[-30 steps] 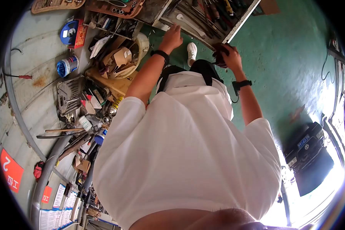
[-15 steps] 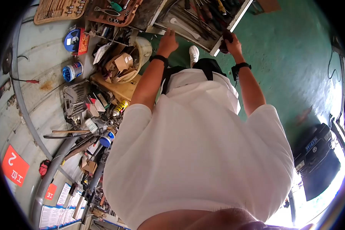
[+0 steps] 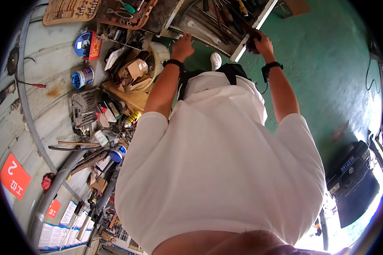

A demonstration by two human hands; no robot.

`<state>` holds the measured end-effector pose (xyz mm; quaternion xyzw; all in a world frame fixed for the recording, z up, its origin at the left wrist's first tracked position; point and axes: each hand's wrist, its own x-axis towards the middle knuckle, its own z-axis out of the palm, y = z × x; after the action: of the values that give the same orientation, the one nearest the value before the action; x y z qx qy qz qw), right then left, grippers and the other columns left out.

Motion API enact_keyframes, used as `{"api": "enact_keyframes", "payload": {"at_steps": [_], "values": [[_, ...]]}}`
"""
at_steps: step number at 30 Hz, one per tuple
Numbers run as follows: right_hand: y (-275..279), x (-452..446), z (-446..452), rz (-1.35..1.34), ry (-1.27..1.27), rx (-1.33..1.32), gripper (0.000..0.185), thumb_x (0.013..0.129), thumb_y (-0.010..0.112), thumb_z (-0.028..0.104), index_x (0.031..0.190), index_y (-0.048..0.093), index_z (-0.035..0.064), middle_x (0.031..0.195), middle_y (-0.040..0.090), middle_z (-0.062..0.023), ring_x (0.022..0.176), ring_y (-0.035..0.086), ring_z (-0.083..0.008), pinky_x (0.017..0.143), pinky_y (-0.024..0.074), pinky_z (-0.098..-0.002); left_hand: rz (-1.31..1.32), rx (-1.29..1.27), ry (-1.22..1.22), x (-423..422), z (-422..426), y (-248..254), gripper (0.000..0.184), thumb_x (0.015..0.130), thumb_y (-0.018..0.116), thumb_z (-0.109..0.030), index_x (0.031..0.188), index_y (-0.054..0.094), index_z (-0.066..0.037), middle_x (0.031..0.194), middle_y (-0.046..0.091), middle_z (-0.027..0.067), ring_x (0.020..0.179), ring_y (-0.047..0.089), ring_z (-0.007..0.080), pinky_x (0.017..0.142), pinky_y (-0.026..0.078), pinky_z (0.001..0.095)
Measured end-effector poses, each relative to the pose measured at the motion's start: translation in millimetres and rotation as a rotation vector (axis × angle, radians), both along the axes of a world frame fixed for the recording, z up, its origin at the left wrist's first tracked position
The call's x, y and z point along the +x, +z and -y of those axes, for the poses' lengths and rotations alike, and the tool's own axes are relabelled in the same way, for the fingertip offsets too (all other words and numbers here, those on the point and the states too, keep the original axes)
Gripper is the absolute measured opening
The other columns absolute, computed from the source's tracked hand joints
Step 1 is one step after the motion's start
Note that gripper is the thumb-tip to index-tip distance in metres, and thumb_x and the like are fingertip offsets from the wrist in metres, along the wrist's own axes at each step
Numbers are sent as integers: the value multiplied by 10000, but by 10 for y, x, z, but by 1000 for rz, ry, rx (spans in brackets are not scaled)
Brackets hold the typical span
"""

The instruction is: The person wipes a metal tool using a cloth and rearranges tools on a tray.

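An open drawer (image 3: 239, 52) full of tools is at the top of the head view, with a large pale wrench (image 3: 204, 32) and several screwdrivers (image 3: 242, 8) in it. Just off the drawer's near-left corner is my left hand (image 3: 182, 46), its fingers loosely bent, thumb apart, nothing visible in it. My right hand (image 3: 264, 44) is closed round a dark reddish-brown, soft-looking thing (image 3: 252, 42) beside the drawer's right edge. Its kind is unclear, and my fingers partly cover it. Whether this thing touches the drawer cannot be made out.
Left of the drawer are a socket set (image 3: 127, 15), a bucket (image 3: 159, 55) with cardboard scraps, a blue can (image 3: 81, 78) and heaped parts. A white shoe (image 3: 215, 61) stands on the green floor (image 3: 310, 63). A dark car bumper (image 3: 351, 170) lies at the right.
My right hand has shifted slightly right and away from the drawer corner, still holding the dark thing. My left hand has moved a little left. The view has shifted slightly.
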<state>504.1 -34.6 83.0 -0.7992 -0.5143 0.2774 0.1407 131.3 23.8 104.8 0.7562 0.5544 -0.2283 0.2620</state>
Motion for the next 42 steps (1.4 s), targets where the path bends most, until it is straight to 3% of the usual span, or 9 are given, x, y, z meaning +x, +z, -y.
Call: {"api": "enact_keyframes", "payload": {"at_steps": [6, 12, 15, 19, 25, 27, 33, 36, 42], "values": [[-26, -110, -18, -62, -62, -23, 449, 829, 607, 293, 1277, 600, 258, 1155, 643, -189, 1083, 600, -402, 909, 501, -474, 16, -30, 72, -9, -23, -83, 681, 941, 532, -239, 1530, 207, -136, 1610, 106, 94, 1329, 409, 358, 995, 469, 528], [172, -373, 353, -74, 229, -99, 432, 805, 598, 312, 1235, 629, 292, 1168, 633, -180, 1075, 609, -381, 919, 509, -461, 27, -59, 113, 21, -31, -6, 691, 923, 518, -230, 1534, 209, -138, 1616, 101, 79, 1188, 553, 341, 922, 486, 533], [217, -366, 384, -21, 308, -75, 432, 807, 595, 309, 1237, 628, 292, 1157, 640, -171, 1066, 614, -381, 906, 515, -461, -5, -66, 108, 31, -52, 10, 695, 944, 536, -250, 1541, 189, -172, 1616, 85, 53, 1176, 552, 357, 882, 539, 474], [240, -105, 84, 22, 157, -48, 436, 813, 588, 304, 1248, 619, 294, 1180, 636, -142, 1072, 614, -373, 894, 517, -459, 10, -83, 125, 17, -44, 44, 699, 935, 544, -254, 1539, 201, -178, 1616, 86, 54, 1213, 525, 365, 920, 521, 478], [244, -235, 90, 41, 220, -150, 406, 823, 579, 300, 1225, 630, 282, 1175, 638, -146, 1088, 608, -368, 922, 509, -453, 22, -70, 153, -6, -42, -55, 704, 923, 557, -259, 1535, 217, -180, 1617, 88, 48, 1269, 481, 367, 966, 496, 477], [228, -325, 222, -22, 301, -173, 392, 824, 578, 302, 1211, 638, 295, 1182, 636, -146, 1082, 610, -370, 917, 510, -459, 71, 34, 120, -40, -12, -141, 733, 871, 555, -221, 1530, 237, -171, 1617, 113, 58, 1143, 591, 345, 877, 506, 518], [318, -210, 143, -49, 362, -200, 406, 820, 577, 298, 1220, 641, 276, 1173, 641, -140, 1076, 611, -368, 914, 509, -464, 83, -107, 186, 23, -65, 111, 707, 875, 541, -192, 1521, 258, -139, 1612, 131, 76, 1163, 575, 347, 877, 516, 487], [100, -88, -46, 39, 195, -54, 387, 821, 564, 309, 1196, 648, 265, 1168, 641, -138, 1083, 611, -356, 912, 509, -454, 31, -103, 144, 31, -69, 83, 672, 966, 528, -258, 1542, 189, -185, 1615, 68, 53, 1284, 463, 356, 946, 512, 468], [151, -319, 93, 63, 112, -82, 396, 806, 584, 311, 1194, 640, 259, 1178, 628, -148, 1067, 616, -373, 895, 514, -458, 30, -109, 154, 39, -95, 84, 692, 952, 550, -257, 1542, 193, -186, 1616, 63, 50, 1280, 469, 356, 938, 520, 467]]}}
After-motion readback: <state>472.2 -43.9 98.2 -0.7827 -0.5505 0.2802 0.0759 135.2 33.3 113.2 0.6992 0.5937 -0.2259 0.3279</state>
